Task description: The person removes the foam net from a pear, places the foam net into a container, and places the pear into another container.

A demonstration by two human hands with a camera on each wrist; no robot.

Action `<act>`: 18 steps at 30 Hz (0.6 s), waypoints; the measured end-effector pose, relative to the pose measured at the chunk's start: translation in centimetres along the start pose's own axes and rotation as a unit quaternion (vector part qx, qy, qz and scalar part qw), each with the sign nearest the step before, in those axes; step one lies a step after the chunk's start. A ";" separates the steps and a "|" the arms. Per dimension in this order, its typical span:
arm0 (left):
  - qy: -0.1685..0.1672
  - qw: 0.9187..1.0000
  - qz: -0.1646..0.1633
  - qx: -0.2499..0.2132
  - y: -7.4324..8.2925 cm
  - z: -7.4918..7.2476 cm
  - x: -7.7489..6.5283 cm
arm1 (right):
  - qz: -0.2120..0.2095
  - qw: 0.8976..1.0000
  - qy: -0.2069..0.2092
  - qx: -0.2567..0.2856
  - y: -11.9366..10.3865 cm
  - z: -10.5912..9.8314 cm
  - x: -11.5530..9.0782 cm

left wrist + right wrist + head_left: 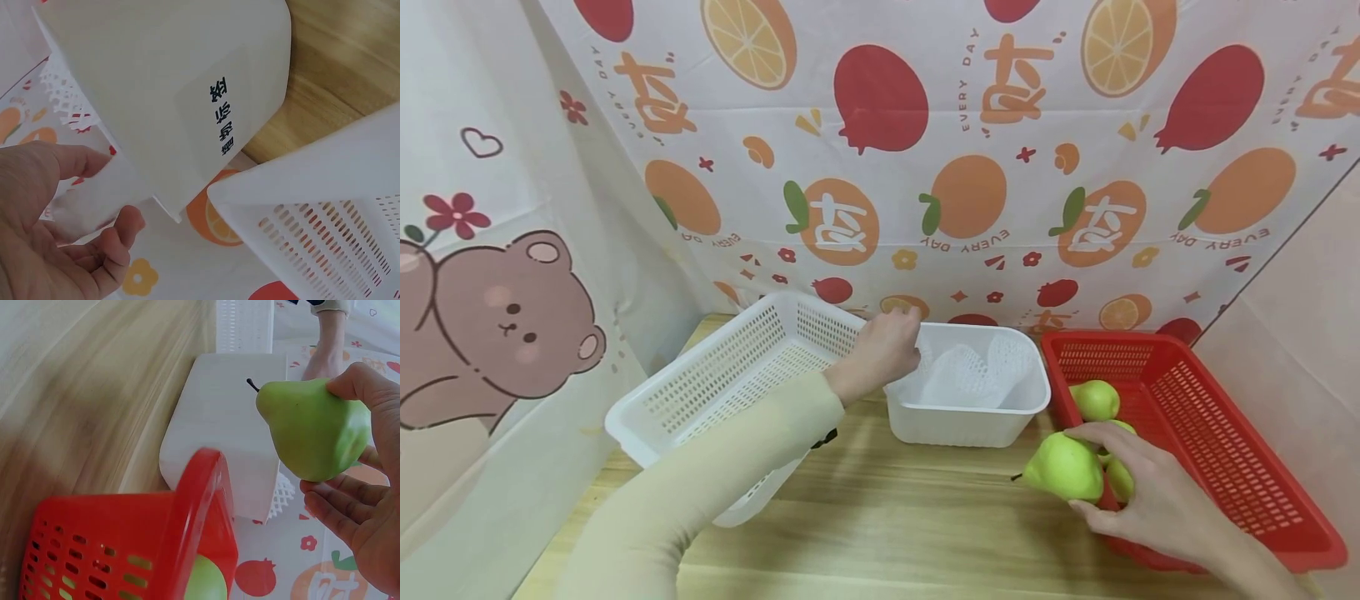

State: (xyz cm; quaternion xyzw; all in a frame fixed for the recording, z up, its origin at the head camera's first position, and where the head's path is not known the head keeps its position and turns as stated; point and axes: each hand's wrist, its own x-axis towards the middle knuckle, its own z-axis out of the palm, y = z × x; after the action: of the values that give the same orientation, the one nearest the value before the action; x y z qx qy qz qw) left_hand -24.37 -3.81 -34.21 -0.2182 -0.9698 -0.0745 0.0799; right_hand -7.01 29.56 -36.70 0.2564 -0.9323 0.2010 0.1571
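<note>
My right hand (1157, 492) holds a green pear (1066, 468) between thumb and fingers, over the near left rim of the red basket (1247, 442). The pear's dark stem points left. Other green pears (1099, 400) lie inside that basket. At the left end of the small white bin (962, 423), my left hand (882, 354) reaches over the rim. In the left wrist view, its thumb and curled fingers pinch a thin white piece (94, 199), blurred there. White foam netting (973, 371) lies in the bin, and some shows past its edge (65, 97).
A white perforated basket (700, 400) stands tilted on the left, partly hidden behind my left sleeve (730, 467). All the containers stand on a wooden table (880, 517). Behind them hangs a fruit-print cloth (917, 200), with a bear-print cloth (512, 317) at the left.
</note>
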 end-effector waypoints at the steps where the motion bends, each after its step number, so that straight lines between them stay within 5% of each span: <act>1: -0.001 1.000 0.001 0.000 0.0 0.0 0.0 | 0.000 1.000 0.002 -0.004 0.1 -0.1 0.0; 18: 0.013 0.999 0.041 0.016 -0.7 -0.9 -3.7 | -0.027 0.998 0.021 -0.046 1.7 -2.3 0.7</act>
State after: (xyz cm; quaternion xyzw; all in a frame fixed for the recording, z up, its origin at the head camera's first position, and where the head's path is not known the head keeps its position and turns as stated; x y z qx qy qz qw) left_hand -21.24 -6.14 -34.14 -0.2559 -0.9599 -0.0582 0.0991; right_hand -8.08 31.65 -34.93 0.2699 -0.9298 0.1585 0.1934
